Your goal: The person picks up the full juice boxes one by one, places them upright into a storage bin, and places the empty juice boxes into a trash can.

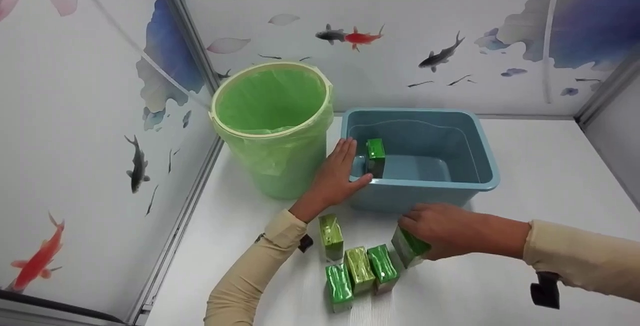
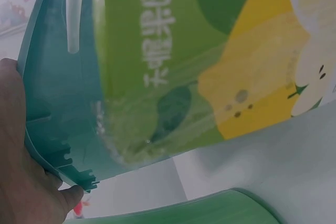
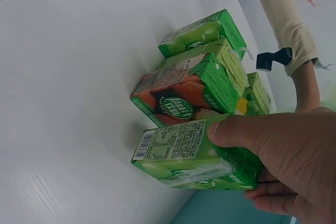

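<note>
My right hand (image 1: 444,228) grips a green juice box (image 1: 406,250) by its upper end, in front of the blue tub (image 1: 415,195). The right wrist view shows the thumb on one printed face of it and the fingers at the opposite side. My left hand (image 1: 334,178) rests on the tub's front left corner, its fingers stretched along the rim and thumb apart. Inside the tub, another green juice box (image 1: 376,152) stands upright at the left. Several juice boxes, including a yellow-green one (image 1: 359,266), stand on the table close to my right hand.
A pale green bin (image 1: 295,176) with a liner over its rim stands left of the tub. Nearest my left wrist is a yellow-green juice box (image 1: 331,233). White wall panels (image 1: 400,11) printed with fish enclose the table at the back and left.
</note>
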Demonstrator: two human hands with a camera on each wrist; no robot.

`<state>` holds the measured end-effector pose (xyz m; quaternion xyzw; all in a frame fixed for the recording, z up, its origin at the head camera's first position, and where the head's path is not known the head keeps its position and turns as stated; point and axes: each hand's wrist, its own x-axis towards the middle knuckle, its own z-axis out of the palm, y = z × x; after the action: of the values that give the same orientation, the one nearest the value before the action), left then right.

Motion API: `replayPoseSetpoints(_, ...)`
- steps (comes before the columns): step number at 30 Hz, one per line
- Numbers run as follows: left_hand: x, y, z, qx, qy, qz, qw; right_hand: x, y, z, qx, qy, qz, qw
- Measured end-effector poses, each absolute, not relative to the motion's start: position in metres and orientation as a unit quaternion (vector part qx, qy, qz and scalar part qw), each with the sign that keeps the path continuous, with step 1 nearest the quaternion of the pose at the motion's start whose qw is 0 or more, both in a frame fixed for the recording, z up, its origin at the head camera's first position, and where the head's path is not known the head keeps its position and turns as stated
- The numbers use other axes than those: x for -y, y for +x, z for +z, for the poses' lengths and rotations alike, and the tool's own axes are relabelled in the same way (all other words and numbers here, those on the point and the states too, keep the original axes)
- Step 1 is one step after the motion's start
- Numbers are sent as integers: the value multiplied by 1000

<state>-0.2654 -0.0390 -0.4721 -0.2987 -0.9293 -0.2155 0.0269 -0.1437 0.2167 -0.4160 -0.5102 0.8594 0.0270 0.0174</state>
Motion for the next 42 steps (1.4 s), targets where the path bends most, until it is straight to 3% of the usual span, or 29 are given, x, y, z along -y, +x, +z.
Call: replayPoseSetpoints(42,38,-262,-469,927,-301,-223,23,-221,-147,-327,-864,-494,56,-83)
